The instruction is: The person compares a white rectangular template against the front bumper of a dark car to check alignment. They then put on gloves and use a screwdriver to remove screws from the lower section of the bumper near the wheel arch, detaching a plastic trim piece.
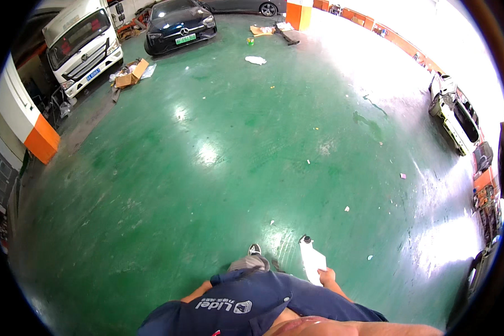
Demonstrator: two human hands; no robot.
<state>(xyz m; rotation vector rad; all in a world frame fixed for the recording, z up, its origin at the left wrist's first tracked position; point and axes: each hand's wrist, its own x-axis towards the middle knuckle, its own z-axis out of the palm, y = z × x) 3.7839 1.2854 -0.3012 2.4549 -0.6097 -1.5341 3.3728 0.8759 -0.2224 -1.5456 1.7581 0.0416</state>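
My right hand (327,275) is closed on the side of a white, flat-sided container (312,260), which looks like a plastic jug with a dark round cap at its far end. It hangs beside my right leg, above the green floor. Of my left arm only a bit of bare forearm (199,292) shows at the edge of the dark blue shirt (235,299). The left hand itself is hidden. One dark shoe with a white toe (254,249) is in front of me on the floor.
Around the green workshop floor (235,140) stand a white truck (84,50), a dark car (180,27) and a car body shell (455,115). An opened cardboard box (132,74) lies near the truck. Orange-and-white pillars (41,140) rise at the left and back. Small litter dots the floor.
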